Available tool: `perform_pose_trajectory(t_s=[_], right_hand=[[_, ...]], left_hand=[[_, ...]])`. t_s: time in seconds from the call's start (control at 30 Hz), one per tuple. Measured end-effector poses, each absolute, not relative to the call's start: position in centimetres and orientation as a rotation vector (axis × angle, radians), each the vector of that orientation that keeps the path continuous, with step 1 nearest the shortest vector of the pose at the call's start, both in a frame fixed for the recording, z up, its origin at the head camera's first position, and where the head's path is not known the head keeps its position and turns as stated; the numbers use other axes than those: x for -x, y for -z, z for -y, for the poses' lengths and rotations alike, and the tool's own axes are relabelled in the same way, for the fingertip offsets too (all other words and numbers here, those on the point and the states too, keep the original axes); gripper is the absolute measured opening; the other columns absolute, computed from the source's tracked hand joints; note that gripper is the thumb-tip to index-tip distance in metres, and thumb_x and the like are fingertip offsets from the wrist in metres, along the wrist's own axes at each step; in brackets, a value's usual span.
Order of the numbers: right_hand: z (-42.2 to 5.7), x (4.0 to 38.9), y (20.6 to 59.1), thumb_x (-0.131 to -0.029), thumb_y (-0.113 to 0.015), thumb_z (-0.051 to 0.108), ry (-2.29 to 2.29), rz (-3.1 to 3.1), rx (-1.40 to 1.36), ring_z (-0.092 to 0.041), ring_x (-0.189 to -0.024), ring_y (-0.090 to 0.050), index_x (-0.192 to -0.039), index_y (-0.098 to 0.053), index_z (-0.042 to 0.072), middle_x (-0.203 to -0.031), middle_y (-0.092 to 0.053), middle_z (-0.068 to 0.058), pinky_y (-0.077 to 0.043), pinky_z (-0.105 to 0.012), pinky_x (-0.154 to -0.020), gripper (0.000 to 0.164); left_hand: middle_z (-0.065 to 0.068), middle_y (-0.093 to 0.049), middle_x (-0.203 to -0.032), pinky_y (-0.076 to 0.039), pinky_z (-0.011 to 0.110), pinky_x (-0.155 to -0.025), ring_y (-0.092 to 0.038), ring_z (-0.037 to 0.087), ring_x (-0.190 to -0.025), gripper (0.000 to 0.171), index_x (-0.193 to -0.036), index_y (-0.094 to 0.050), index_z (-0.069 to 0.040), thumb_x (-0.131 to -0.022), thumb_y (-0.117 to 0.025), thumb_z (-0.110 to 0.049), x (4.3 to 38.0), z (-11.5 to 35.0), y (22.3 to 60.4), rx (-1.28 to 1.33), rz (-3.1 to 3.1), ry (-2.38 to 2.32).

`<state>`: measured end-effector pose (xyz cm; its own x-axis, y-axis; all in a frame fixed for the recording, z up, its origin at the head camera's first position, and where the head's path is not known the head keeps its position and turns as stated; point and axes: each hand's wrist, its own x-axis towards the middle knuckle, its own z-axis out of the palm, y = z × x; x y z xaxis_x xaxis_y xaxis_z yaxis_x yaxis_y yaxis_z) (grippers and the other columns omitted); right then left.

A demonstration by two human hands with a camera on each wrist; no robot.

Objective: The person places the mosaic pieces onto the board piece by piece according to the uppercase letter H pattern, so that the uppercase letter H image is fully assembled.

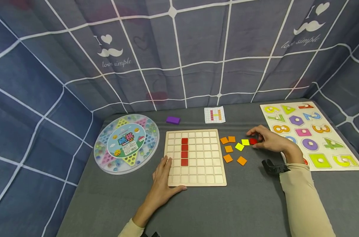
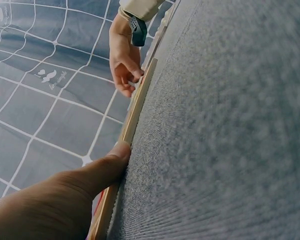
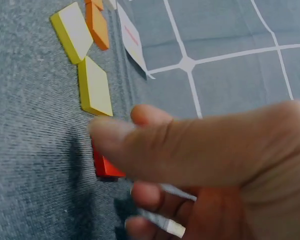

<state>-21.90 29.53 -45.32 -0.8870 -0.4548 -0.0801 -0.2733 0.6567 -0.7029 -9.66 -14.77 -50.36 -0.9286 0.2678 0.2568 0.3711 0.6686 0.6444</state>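
A square wooden grid board [image 1: 206,171] lies on the table with several red tiles [image 1: 184,154] in a column of its cells. My left hand [image 1: 160,187] rests at the board's near left corner, fingers along the left side and thumb against the front edge. Right of the board, my right hand [image 1: 269,141] reaches down over a loose red tile [image 3: 107,167], thumb and index finger apart around it. The thumb partly covers that tile in the right wrist view, so contact is unclear. Beside it lie two yellow tiles [image 1: 239,146] and several orange tiles [image 1: 241,161].
A small pattern card [image 1: 214,115] and a purple block [image 1: 173,120] lie behind the board. A round Chinese checkers box [image 1: 151,144] is at left. A number-and-shape puzzle board [image 1: 318,144] sits at right, by my right forearm. Patterned cloth hangs behind.
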Motion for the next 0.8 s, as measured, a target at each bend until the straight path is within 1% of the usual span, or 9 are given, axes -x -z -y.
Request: perform_pose_trajectory(t_s=[0.13,0.23,0.4,0.6,0.8], right_hand=[[-29.55,22.00,45.48,-0.083,-0.074,0.000,1.005,-2.647,0.569,-0.020,-0.085,-0.042,-0.118,-0.057,-0.001,-0.110,-0.048,-0.018,-0.036,-0.023,-0.071,0.039],[-29.50,22.05,45.51,-0.082,-0.072,-0.004,1.008,-2.633,0.521,-0.019,-0.085,-0.044,-0.117,-0.057,-0.004,-0.107,-0.049,-0.018,-0.039,-0.022,-0.071,0.038],[-29.25,22.16,45.41,-0.080,-0.069,-0.008,1.084,-2.568,0.430,-0.018,-0.082,-0.049,-0.116,-0.056,-0.008,-0.099,-0.054,-0.017,-0.043,-0.022,-0.069,0.038],[-29.15,22.39,45.43,-0.081,-0.070,-0.007,1.062,-2.563,0.391,-0.018,-0.079,-0.050,-0.110,-0.059,-0.007,-0.093,-0.057,-0.013,-0.043,-0.023,-0.067,0.031],[-29.24,22.37,45.47,-0.082,-0.072,-0.003,1.053,-2.564,0.430,-0.015,-0.075,-0.049,-0.107,-0.061,-0.005,-0.088,-0.057,-0.010,-0.042,-0.023,-0.065,0.028]], left_hand=[[0.024,-0.023,-0.158,-0.019,0.062,-0.106,-0.023,0.043,-0.144,0.115,-0.153,-0.027,0.000,-0.064,-0.091,-0.036,9.68,14.79,50.34,0.523,2.739,1.120],[0.025,-0.023,-0.158,-0.019,0.061,-0.106,-0.023,0.043,-0.144,0.115,-0.153,-0.028,0.000,-0.063,-0.092,-0.036,9.73,14.81,50.44,0.525,2.735,1.127],[0.025,-0.024,-0.158,-0.021,0.062,-0.105,-0.024,0.044,-0.143,0.114,-0.152,-0.029,0.001,-0.064,-0.092,-0.035,9.75,14.77,50.53,0.534,2.734,1.094],[0.026,-0.024,-0.157,-0.021,0.063,-0.105,-0.024,0.045,-0.143,0.113,-0.152,-0.029,0.001,-0.064,-0.092,-0.034,9.75,14.76,50.49,0.535,2.730,1.091],[0.025,-0.023,-0.158,-0.020,0.064,-0.105,-0.024,0.045,-0.144,0.114,-0.152,-0.029,0.001,-0.064,-0.091,-0.036,9.76,14.81,50.56,0.534,2.739,1.088]])
